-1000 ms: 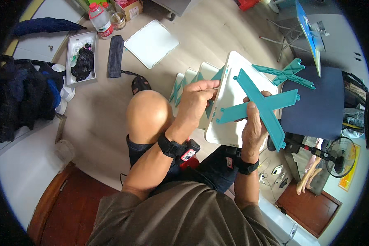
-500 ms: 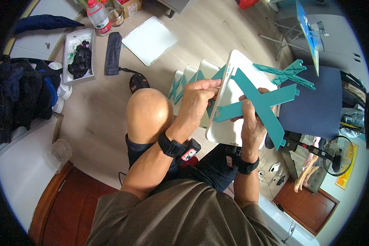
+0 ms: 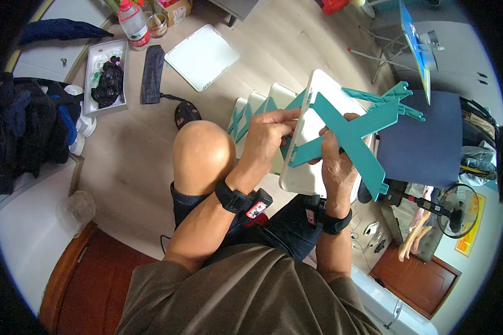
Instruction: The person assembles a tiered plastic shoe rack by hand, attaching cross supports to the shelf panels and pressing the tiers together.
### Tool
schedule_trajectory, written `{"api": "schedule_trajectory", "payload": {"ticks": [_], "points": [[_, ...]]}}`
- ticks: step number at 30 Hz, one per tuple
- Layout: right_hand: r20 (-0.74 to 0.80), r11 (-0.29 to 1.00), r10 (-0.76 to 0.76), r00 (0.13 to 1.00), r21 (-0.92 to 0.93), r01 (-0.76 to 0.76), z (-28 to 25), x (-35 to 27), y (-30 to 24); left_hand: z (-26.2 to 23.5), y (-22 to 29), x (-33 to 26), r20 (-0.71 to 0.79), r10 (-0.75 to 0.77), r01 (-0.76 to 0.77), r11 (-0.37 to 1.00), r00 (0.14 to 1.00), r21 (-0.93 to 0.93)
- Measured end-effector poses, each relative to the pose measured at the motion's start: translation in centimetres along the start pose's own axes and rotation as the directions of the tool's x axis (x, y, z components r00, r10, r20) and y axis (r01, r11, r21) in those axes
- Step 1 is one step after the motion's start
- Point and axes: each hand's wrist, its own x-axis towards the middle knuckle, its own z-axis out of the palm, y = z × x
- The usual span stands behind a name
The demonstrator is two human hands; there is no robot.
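Observation:
A teal X-shaped support stands against the face of a tilted white shelf panel. My right hand is closed around the middle of the X, thumb in front and fingers behind it. Two of its ends touch the panel's left side; the other two point right and carry small pegs. At the panel's left edge my left hand is closed, its fingertips against the edge and some fingers hidden behind it. Beyond the panel's right side a second teal X support sticks out. More white panels with teal supports between them continue behind.
On the floor lie a loose white panel and a dark folded pouch. A white tray with a black bag is at left, near a plastic bottle. At right are a blue seat and a small fan.
The X support in my right hand has shifted slightly left and its right-hand ends have swung a little. My left hand stays at the panel's edge.

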Motion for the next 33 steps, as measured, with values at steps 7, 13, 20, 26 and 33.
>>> {"api": "schedule_trajectory", "payload": {"ticks": [7,13,20,26,33], "points": [[0.026,0.999,-0.016,1.000,0.035,0.015,0.0,0.3,0.2,0.3,-0.2,0.0,-0.009,0.022,-0.022,0.999,1.000,-0.036],[-0.011,0.998,-0.037,0.999,0.045,0.038,0.3,0.3,1.2,0.3,0.4,-0.2,-0.012,0.056,-0.055,0.997,0.998,0.060],[-0.018,0.992,-0.124,0.992,0.010,0.124,0.2,-0.1,1.2,0.6,-0.4,0.0,-0.052,0.019,-0.019,1.000,0.998,0.005],[-0.045,0.995,-0.103,0.994,0.010,0.104,0.4,0.1,1.4,0.6,-0.3,0.0,-0.088,0.029,-0.025,0.998,0.996,0.055],[-0.049,0.958,-0.282,0.958,-0.065,0.278,0.1,0.3,2.5,0.8,0.0,-0.2,-0.049,0.046,-0.044,0.998,0.998,0.047]]}}
